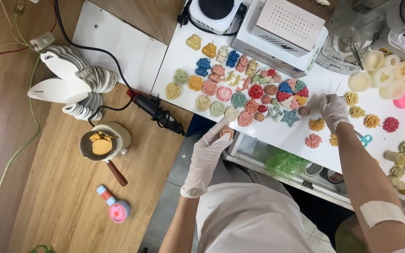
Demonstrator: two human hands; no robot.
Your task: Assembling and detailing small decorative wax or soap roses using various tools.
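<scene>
**Gloved hands working over a spread of moulded coloured pieces**

The left hand (210,151), in a white glove, is pinching a small tan-pink piece (226,133) between thumb and fingertips, just off the near edge of the white desk (287,133), at about 6 o'clock from the cluster of coloured moulded flowers (233,93).

The right hand (333,110), also gloved, is resting on the desk with fingers curled down; whether it is grasping anything cannot be told. A small brown round piece (304,111) is lying just beside it at 9 o'clock, and a blue star piece (290,117) sits next to that. An orange flower (317,124) is lying at 7 o'clock of the hand. A round segmented multicolour piece (292,93) is lying at 10 o'clock.

On the wooden desk (66,201), well apart at 9 o'clock, a small pan (100,146) is holding yellow material.
</scene>
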